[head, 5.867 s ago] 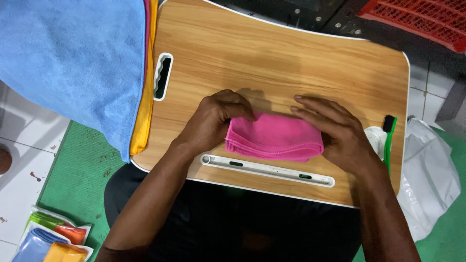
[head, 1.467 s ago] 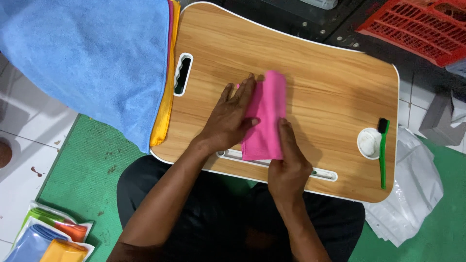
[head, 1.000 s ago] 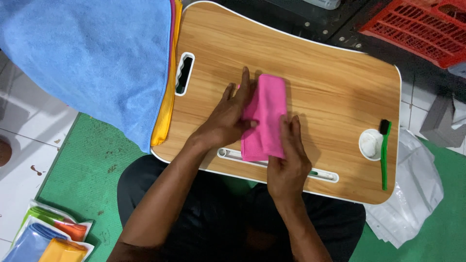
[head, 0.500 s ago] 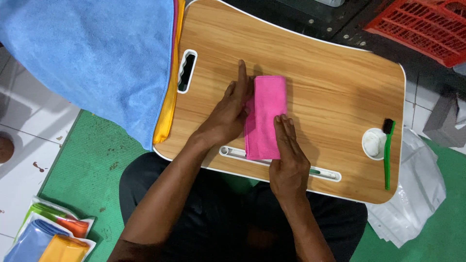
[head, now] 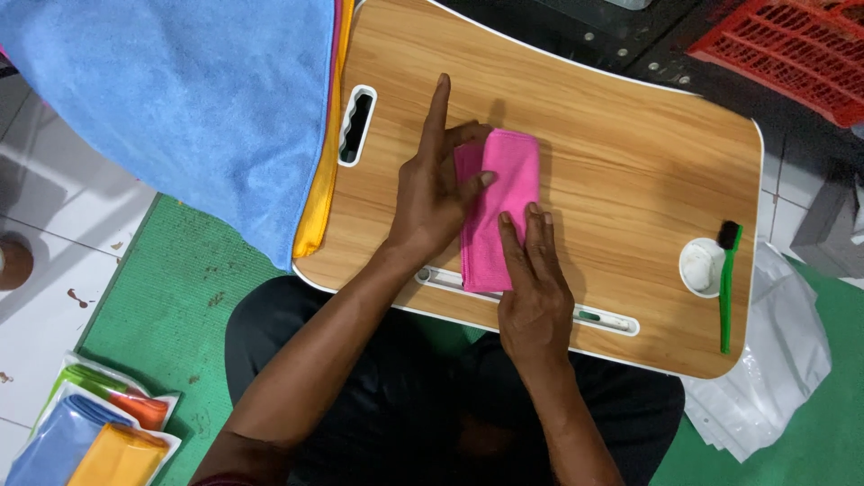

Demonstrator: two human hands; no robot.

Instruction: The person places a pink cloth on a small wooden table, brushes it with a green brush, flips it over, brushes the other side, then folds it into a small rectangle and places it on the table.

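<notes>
Clear packet (head: 90,432), lower left corner on the floor: blue, orange and green cloths inside.
Blue cloth (head: 171,108), upper left: large, draped over orange cloth (head: 324,180), whose edge overlaps the left end of the wooden lap table (head: 630,171).
Slot handle (head: 357,124): just beside that orange edge.
Left hand (head: 432,193): open, fingers spread, flat on the left side of the pink cloth (head: 504,207).
Pink cloth: folded into a narrow strip, lying lengthways at table centre, reaching the near groove (head: 612,319).
Right hand (head: 535,288): open, fingertips pressing the strip's near end.
Bare wood to its right.
Green brush (head: 727,279): beside a white round cup recess (head: 700,265), near the right edge.
White plastic bags (head: 774,378): off the right edge.
Red crate (head: 792,54): top right corner.
</notes>
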